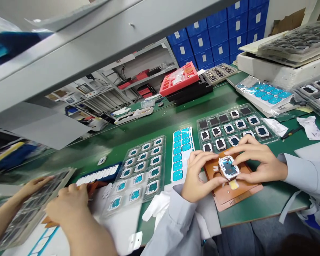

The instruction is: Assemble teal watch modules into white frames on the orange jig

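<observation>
Between my left hand and my right hand is a rounded-square part with a white rim and a glossy blue-dark face. The fingers of my left hand close on its left side; my right thumb and fingers pinch its right side. The part is just above an orange-brown fixture block with lettering on its front edge, and hides part of the block. Behind my hands, a clear tray holds similar parts in rows. A sheet of blue rounded-square stickers lies left of the block.
At left, a co-worker's bare hands are over trays and papers. A second clear tray of parts lies between us. Crumpled white wipes are near my left sleeve. Further back is a red tray; a grey beam crosses above.
</observation>
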`<state>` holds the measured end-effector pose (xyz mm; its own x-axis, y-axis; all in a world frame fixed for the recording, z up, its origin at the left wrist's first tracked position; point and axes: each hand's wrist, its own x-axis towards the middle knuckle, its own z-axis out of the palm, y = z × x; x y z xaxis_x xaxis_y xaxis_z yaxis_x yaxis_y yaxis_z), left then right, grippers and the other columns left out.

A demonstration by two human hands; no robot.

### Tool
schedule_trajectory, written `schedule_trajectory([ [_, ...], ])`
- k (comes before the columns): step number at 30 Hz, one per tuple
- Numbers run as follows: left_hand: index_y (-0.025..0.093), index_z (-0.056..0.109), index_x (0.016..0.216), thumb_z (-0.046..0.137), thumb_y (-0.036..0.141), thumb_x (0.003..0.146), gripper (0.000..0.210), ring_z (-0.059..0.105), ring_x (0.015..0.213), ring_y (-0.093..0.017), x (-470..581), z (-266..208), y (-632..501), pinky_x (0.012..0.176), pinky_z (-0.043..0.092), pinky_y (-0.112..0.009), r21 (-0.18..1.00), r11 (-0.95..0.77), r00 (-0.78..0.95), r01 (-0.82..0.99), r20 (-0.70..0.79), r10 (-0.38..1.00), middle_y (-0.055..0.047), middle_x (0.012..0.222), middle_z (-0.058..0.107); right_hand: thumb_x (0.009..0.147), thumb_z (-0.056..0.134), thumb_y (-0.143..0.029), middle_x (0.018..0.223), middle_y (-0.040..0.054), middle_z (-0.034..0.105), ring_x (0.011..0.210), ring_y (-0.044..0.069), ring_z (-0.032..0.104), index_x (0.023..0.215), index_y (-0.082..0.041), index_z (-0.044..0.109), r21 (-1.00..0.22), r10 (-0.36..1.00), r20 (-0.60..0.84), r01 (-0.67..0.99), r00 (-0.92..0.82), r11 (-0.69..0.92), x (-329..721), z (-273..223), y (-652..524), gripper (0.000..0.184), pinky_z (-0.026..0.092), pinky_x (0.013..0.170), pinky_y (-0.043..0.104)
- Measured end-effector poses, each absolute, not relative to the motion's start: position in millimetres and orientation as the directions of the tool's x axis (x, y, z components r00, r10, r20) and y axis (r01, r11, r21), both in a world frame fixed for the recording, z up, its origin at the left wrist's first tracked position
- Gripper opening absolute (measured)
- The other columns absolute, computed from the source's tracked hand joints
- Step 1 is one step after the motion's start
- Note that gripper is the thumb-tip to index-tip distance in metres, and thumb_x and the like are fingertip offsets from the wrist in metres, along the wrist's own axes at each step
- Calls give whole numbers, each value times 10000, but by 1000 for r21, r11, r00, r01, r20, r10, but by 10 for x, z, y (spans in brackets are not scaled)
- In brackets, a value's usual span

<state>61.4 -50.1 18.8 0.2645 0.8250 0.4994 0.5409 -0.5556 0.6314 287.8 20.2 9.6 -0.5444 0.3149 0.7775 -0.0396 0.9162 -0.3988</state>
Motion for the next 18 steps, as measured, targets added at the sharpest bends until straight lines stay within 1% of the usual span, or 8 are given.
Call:
schedule_trajectory([
  [2,200,666,1036,598,583,870,423,548,1038,-236,639,187,-498,922,415,-430,690,-571,309,445,480,821,-90,1075,695,839,739,-286,1137,111,701,922,215,558,1011,-200,629,-339,271,814,-41,-514,940,2876,128,185,221,449,789,383],
  [4,191,672,927,591,538,893,358,547,1049,-231,673,177,-501,924,418,-416,713,-589,347,381,480,806,-90,1069,694,850,729,-288,1128,125,699,940,216,565,1074,-180,598,-287,227,831,-42,-509,957,2873,137,171,281,447,796,380],
  [7,179,656,764,638,594,828,421,529,1014,-226,722,157,-507,898,415,-391,714,-594,339,371,492,802,-86,1025,682,855,715,-277,1108,109,700,931,215,532,1163,-175,556,-267,206,810,-31,-549,963,2872,128,157,362,443,811,378],
  [9,177,645,717,659,657,758,483,520,962,-215,747,147,-507,864,404,-372,713,-584,319,389,491,811,-79,988,671,856,691,-240,1104,96,694,928,216,506,1213,-175,535,-269,196,774,-33,-602,963,2871,125,150,395,446,808,373],
  [11,179,646,728,676,678,719,500,518,918,-202,766,142,-508,832,389,-353,728,-567,312,386,476,823,-70,961,665,853,653,-183,1117,93,681,921,212,499,1250,-177,517,-250,166,750,-42,-641,967,2863,131,141,420,447,796,368],
  [13,174,608,738,713,645,714,484,529,893,-187,778,143,-515,818,385,-337,783,-524,299,336,439,847,-60,955,660,842,618,-129,1133,83,665,924,206,508,1232,-206,528,-228,145,752,-47,-644,973,2847,138,131,408,444,800,372],
  [16,179,502,786,778,518,739,440,560,889,-160,779,146,-540,811,414,-300,917,-368,249,157,323,913,-41,989,644,837,594,-104,1150,83,638,966,200,530,1164,-232,550,-249,137,778,-101,-613,963,2819,135,122,354,450,835,380],
  [18,192,503,885,797,444,745,412,574,900,-150,769,150,-554,808,432,-276,966,-249,234,72,226,946,-31,995,625,842,591,-119,1164,96,633,989,200,536,1157,-219,532,-280,136,790,-155,-598,947,2809,122,119,336,457,856,382],
])
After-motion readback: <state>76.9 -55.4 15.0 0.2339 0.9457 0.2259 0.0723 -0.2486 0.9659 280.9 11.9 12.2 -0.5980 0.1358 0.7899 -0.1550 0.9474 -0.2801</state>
